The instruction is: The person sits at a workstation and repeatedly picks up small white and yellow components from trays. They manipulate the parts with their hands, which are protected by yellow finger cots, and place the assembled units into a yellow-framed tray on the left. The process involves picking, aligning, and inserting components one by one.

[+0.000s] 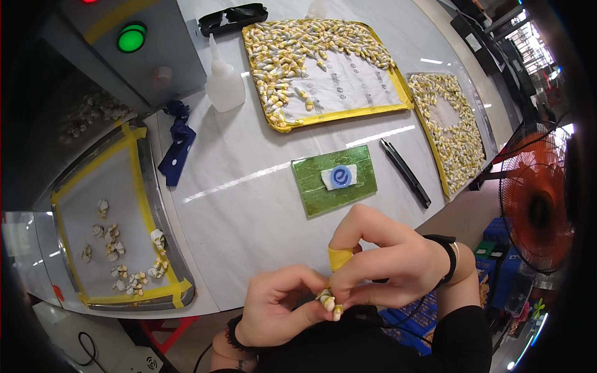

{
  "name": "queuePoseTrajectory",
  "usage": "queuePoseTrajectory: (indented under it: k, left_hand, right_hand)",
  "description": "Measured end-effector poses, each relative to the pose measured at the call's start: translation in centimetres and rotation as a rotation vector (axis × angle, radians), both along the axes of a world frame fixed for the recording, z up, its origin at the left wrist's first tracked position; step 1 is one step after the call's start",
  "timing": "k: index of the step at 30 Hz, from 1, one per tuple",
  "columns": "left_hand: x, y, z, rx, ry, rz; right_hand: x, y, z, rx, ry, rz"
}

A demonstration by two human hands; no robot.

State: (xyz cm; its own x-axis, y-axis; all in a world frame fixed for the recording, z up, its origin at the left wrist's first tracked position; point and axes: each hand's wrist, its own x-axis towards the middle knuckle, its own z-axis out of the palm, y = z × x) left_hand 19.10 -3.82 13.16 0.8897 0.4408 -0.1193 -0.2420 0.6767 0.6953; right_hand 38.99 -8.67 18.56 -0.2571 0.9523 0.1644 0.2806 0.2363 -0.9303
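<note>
Two bare hands meet at lower centre, nr the table's near edge. L hand (270,308): thumb & index fingertips narrowed on a small cluster of white-and-yellow pcs (328,300). R hand (395,255): thumb & fingertips closed on the same cluster from the other side, w/ yellow wrap (339,258) round one finger & black wristband (446,252) at the wrist. The cluster sits btwn the two sets of fingertips; its exact no. of pcs can't be told, being partly hidden.

White table (242,230), beyond the hands: green rect. slab (308,202) w/ blue disc (341,177) on a white patch; black utility knife (405,173) lying slantwise just to its right. Farther off: yellow-edged tray (348,116), similar pcs crowded along its far & left parts, pale liner bare elsewhere; second tray (430,152) at right, pcs ringing a bare patch.

Upper left: white squeeze bottle (225,87), upright; black case (233,20); dark-blue strap (177,149); grey machine w/ lit green button (132,38). Left: grey tray (146,168), yellow-taped, w/ scattered clusters (130,283). Far right: orange fan (538,205).
</note>
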Motion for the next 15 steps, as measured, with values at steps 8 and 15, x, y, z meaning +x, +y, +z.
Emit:
queuePoseTrajectory:
  k: [8,15]
  left_hand:
    - [-3.7,2.2,3.6,0.923,0.398,-0.019]
    - [-12.6,8.5,8.3,1.730,1.323,0.296]
  right_hand:
    - [-0.5,-0.8,0.4,0.226,-0.242,0.101]
    - [2.6,-2.9,1.6,0.267,-0.428,-0.160]
